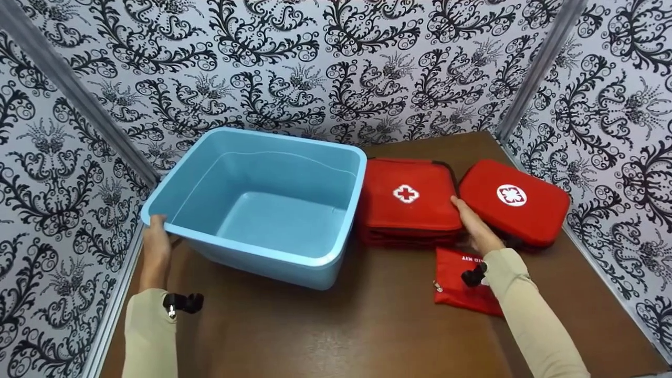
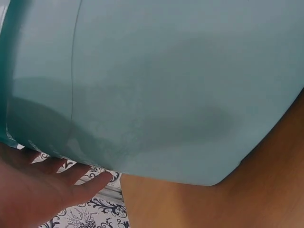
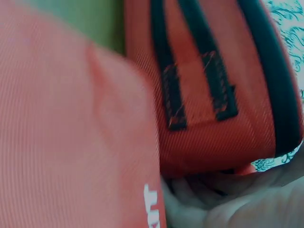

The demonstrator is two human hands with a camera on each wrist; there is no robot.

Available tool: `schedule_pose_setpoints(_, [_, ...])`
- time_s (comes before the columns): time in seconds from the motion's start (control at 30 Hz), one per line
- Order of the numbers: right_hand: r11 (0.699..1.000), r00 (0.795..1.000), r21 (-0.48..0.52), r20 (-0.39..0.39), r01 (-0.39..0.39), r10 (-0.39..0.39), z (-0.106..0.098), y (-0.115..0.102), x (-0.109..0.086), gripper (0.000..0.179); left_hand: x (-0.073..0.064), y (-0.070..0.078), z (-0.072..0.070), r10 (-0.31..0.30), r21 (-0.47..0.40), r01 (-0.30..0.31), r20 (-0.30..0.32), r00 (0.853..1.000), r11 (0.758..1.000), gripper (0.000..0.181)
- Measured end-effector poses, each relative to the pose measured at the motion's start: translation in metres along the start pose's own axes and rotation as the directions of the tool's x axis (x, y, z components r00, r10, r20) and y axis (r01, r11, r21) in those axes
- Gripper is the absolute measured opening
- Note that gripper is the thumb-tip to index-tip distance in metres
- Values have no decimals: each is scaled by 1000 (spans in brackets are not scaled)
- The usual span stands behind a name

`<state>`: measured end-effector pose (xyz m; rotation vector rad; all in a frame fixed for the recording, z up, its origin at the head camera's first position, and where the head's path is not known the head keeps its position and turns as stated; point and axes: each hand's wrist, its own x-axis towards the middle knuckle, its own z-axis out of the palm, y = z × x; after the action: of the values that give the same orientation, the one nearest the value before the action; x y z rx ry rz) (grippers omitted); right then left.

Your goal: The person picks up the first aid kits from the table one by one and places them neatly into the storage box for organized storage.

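Observation:
A light blue plastic tub (image 1: 247, 248) stands tilted at the left of the table, its inside bare. My left hand (image 1: 156, 249) grips its front left corner, thumb over the rim and fingers along the outer wall (image 2: 152, 95). Right beside the tub sits a boxy red first aid bag (image 1: 420, 215) with a white-edged cross. My right hand (image 1: 478, 231) holds this bag by its right side, thumb at the top edge. In the right wrist view, fingers (image 3: 256, 204) curl at the bag's end, below its black straps.
A red hard first aid case (image 1: 530, 220) lies right of the bag, close by my right hand. A flat red first aid pouch (image 1: 457, 291) with a zip lies under my right wrist. Patterned walls (image 1: 336, 68) enclose the brown table (image 1: 315, 336) at the back and sides.

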<state>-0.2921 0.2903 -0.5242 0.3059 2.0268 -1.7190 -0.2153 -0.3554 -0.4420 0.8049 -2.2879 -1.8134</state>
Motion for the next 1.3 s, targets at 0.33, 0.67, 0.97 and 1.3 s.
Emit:
schedule_pose_setpoints(0.33, [954,987,286,-104,-92,127,10,-9,1,62,2,-4,-5,-9,7,9,-14,1000,1000,78])
schedule_pose_setpoints(0.67, [851,970,512,-122,-120,210,11,-15,-1,24,0,-6,-3,-24,-61,22,-38,999,998,76])
schedule_pose_setpoints(0.97, [904,975,392,-62,-172,212,4,-13,7,47,0,-4,-2,0,-18,0,-5,1000,1000,75])
schedule_pose_setpoints(1.3, [968,971,240,-207,-72,123,13,-8,7,40,-1,-2,-6,-6,102,7,-12,1000,995,77])
